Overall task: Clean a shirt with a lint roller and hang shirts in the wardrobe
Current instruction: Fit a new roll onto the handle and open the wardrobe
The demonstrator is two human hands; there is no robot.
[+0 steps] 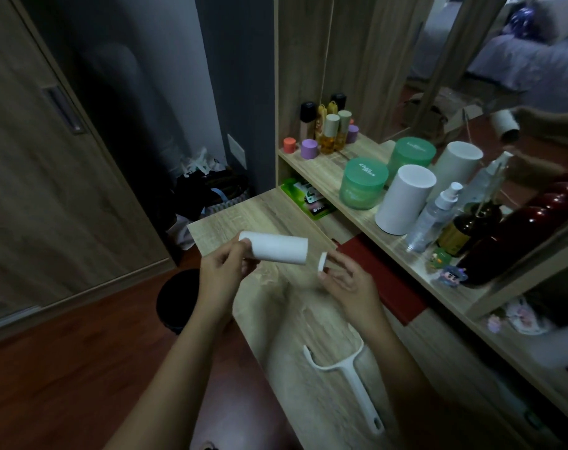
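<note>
Left hand (222, 274) has its fingers pinching the white sticky roll (273, 250) lying sideways over the desk (311, 323), and the right hand (346, 280) holds the end cap (322, 262) just right of its open end.

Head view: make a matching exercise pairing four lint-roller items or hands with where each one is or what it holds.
Things:
1. white paper lint roll
2. small white round end cap
3. white plastic lint roller handle
4. tall white cylinder container

Places:
A. lying on the wooden desk top, untouched
B. standing on the shelf beside the green jar
C. held by the left hand
D. pinched in the right hand

Pairs: 1-C, 2-D, 3-A, 4-B
</note>
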